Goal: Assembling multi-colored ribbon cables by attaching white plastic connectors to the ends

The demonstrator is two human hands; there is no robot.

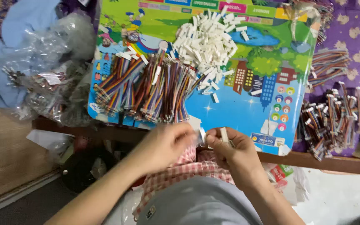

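1. The colourful picture board (pixel 246 112) lay flat across a low wooden tabletop (pixel 313 160) and serves as the landmark for everything else
2. The left hand (pixel 165 143) was at the near edge of the board, its grip pinched together on a small white piece (pixel 202 135) that was blurred and hard to tell apart
3. The right hand (pixel 232 148) was just beside the left, also at the board's near edge, its grip clamped on a white plastic connector (pixel 224 134) that stood up between thumb and fingers
4. A heap of white connectors (pixel 207 43) sat on the far middle of the board, with a few strays scattered towards its centre
5. Bundles of multicoloured ribbon wires (pixel 146 89) lay on the left half of the board, fanned side by side and touching the heap's near-left edge
6. More wire bundles (pixel 330 118) were piled off the board's right edge on a purple patterned cloth (pixel 355 29)
7. Clear plastic bags (pixel 51 71) holding more parts lay off the board's left edge, beside a blue cloth (pixel 21 25)
8. A red-and-white checked cloth (pixel 180 173) covered the person's lap, below the board's near edge
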